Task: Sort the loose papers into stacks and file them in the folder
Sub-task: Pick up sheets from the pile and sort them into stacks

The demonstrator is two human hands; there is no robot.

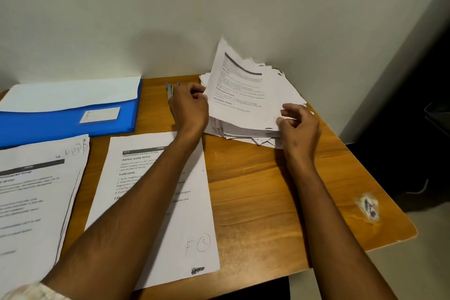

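At the table's (267, 190) near edge lie a single sheet (168, 226) and, leftward, a sorted stack (36, 197). Farther back, the right hand (300, 129) pinches the loose pile's (243, 126) raised top page (243, 90) with curled fingers; the left hand (190, 107) curls at the pile's left side, its grip hidden. The blue folder (60, 124) rests by the far left corner.

**Just the background stuff**

Wooden bench (280, 190) with a rounded corner, pushed up against a plain off-white wall (219, 2). There's a crinkly little wrapper (369, 207) with blue print near the right edge. A couple of blue-capped pens (172, 89) lie at the back by the wall. Off to the right it's dark, with something black (437, 114) I can't make out.
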